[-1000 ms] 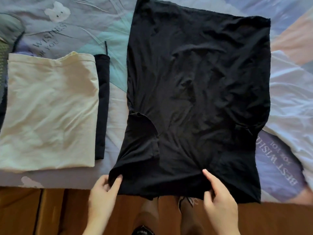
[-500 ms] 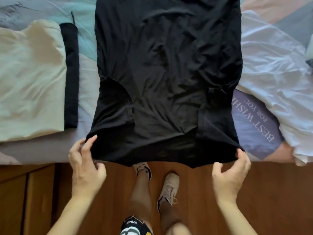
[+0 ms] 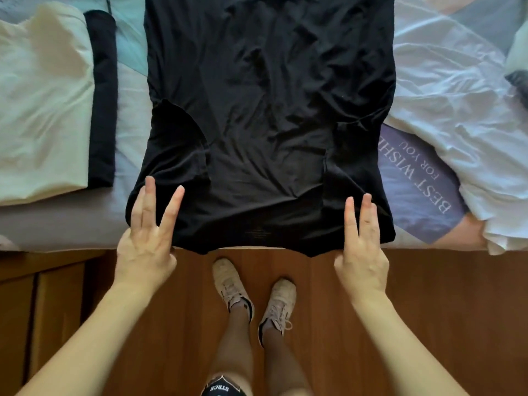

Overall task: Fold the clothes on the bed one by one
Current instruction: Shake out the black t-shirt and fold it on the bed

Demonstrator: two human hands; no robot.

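Observation:
A black T-shirt (image 3: 271, 110) lies flat on the bed, both sleeves folded inward and its near edge hanging slightly over the bed's edge. My left hand (image 3: 145, 232) holds the near left corner, fingers straight on top of the cloth and thumb tucked under the edge. At the near right corner my right hand (image 3: 361, 238) pinches the cloth the same way. A folded cream garment (image 3: 43, 104) lies at the left, with a folded black garment (image 3: 103, 104) next to it.
A crumpled white garment (image 3: 457, 110) lies on the bed at the right. The patterned bedsheet (image 3: 414, 172) carries printed words. Below the bed's edge are a wooden floor (image 3: 428, 295), my legs and shoes (image 3: 251, 295), and a wooden cabinet (image 3: 43, 310) at the left.
Both hands moved from hovering beside the shirt's near corners onto them, and their fingers now lie on the cloth. The view shifted slightly toward the floor.

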